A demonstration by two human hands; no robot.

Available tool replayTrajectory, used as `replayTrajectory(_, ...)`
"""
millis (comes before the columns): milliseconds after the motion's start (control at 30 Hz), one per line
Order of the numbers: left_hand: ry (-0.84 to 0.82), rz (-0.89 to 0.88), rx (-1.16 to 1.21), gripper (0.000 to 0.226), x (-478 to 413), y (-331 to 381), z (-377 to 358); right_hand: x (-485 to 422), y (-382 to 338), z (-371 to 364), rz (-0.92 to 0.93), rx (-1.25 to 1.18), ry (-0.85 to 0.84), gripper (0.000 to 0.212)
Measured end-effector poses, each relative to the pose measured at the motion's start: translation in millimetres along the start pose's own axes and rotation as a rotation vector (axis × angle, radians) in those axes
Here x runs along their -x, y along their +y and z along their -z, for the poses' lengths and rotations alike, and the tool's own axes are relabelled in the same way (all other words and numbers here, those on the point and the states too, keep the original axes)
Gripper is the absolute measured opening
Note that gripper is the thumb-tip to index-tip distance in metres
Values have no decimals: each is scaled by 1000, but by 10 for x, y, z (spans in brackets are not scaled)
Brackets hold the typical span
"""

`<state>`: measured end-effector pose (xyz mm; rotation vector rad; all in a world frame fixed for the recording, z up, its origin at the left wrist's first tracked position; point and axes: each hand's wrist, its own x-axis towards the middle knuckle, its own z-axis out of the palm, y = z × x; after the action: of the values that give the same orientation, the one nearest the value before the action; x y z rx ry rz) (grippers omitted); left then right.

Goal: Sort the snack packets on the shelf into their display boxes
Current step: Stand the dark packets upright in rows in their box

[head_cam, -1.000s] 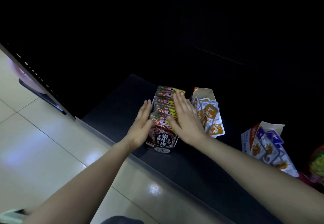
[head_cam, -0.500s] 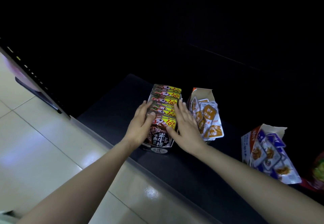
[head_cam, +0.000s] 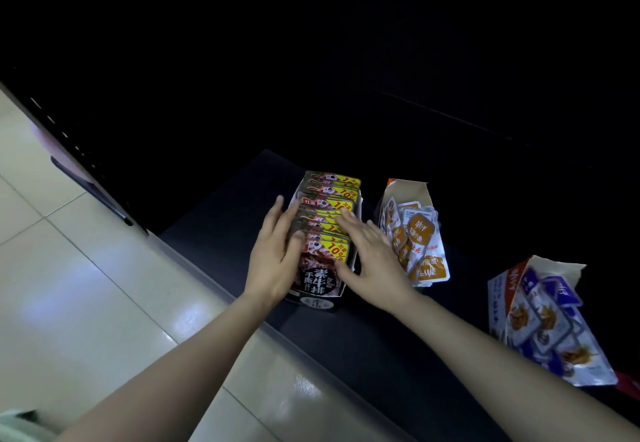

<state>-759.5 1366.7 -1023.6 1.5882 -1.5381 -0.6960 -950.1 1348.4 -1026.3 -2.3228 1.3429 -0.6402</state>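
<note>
A black display box (head_cam: 320, 301) on the dark bottom shelf (head_cam: 214, 233) holds a row of several dark snack packets with yellow 10% corners (head_cam: 330, 199). My left hand (head_cam: 275, 254) lies flat against the row's left side, its thumb on the front packet. Flat against the right side is my right hand (head_cam: 372, 258), fingers straight over the packet tops. To the right stands an orange-and-white box (head_cam: 407, 188) with several orange-labelled packets (head_cam: 420, 233). Further right is a torn box of purple-and-white packets (head_cam: 547, 317).
The shelf's front edge (head_cam: 221, 289) runs diagonally above a glossy tiled floor (head_cam: 86, 285). The back of the shelf is dark and nothing shows there. A red item (head_cam: 628, 381) peeks in at the right edge.
Both hands slid back toward me along the sides of the packet row, squaring it in the box. The right hand came off the packet tops to the right side.
</note>
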Motion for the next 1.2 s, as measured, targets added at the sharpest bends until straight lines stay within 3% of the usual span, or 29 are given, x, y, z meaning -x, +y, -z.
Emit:
replayTrajectory(67,-46,-61,-40,59,-67,-13,7,-6,30,75,7,66,61,71)
replayTrajectory(200,-157,-84,-221,73,-150,-45,-52,-102,-22,54,65,270,-46,71)
replayTrajectory(300,-115,-178,-364,71,-172,-21,12,-136,-9,47,-13,320,-9,70)
replayTrajectory(433,-149,-299,-405,64,-395,41,59,-322,-53,84,16,277,78,66)
replayTrajectory(567,-214,-269,-474,71,-470,67,-12,-474,-77,3,-70,307,25,70)
replayTrajectory(733,-209,-274,-506,71,-470,44,6,-444,-57,52,-36,315,43,66)
replayTrajectory(933,-303,-156,-477,55,-560,18,11,-653,-2,47,-121,270,-166,61)
replayTrajectory(1000,-276,-161,-424,55,-513,-8,63,-615,12,70,-100,188,-152,61)
replayTrajectory(1067,-169,-107,-283,54,-427,-9,110,-473,-6,104,-112,88,-35,63)
replayTrajectory(1133,-42,-25,-196,53,-290,-25,151,-252,-53,116,-193,21,51,64)
replayTrajectory(1200,10,-3,-191,53,-129,-89,186,-37,-151,90,-281,-31,23,60)
